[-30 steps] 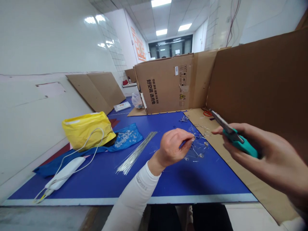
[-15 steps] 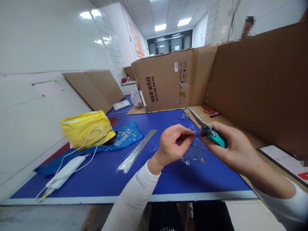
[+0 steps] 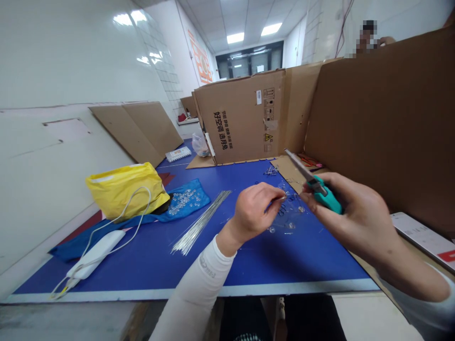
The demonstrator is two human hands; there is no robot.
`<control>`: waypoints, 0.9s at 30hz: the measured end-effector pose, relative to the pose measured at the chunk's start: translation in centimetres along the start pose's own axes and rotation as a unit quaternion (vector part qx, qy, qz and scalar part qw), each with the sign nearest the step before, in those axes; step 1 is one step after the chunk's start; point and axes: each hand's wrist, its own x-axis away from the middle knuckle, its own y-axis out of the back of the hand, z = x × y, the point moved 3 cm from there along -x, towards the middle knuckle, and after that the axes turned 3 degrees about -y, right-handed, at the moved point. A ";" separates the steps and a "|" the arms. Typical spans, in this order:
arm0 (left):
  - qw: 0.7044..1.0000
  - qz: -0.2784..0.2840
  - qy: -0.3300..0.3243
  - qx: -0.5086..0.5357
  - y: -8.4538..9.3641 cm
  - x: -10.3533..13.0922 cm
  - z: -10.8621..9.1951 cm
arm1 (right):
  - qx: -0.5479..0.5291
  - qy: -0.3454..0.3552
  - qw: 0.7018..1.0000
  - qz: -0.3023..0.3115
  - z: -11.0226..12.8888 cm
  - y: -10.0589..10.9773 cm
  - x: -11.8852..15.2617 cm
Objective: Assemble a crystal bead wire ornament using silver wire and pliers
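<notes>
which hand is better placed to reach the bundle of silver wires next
The left hand, likely: it is nearer the silver wires, while the right hand is farther off and grips the teal-handled tool. The left fingertips look pinched together, though; anything between them is unclear.

The pliers (image 3: pixel 316 184) pair dull grey metal with smooth teal plastic. Bundled wires (image 3: pixel 202 222) gleam, metallic. Clear, glossy beads (image 3: pixel 185 201) sit on blue cloth (image 3: pixel 201 188). The yellow bag (image 3: pixel 128 189) is creased plastic; the worktop (image 3: pixel 142 270), smooth; the cardboard (image 3: pixel 245 125), matt.
</notes>
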 end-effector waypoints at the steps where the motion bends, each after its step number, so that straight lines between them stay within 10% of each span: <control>1: 0.999 -0.003 -0.026 -0.033 -0.1 0.1 0.0 | -0.010 -0.015 1.000 -0.008 0.1 0.1 0.2; 10: 0.979 0.016 -0.135 -0.151 -1.0 1.5 -0.5 | -0.212 -0.186 0.948 0.144 -0.2 -2.4 1.8; 27: 0.995 -0.061 -0.027 -0.073 -1.1 0.3 -0.8 | -0.405 -0.266 0.871 0.080 0.3 -4.4 2.6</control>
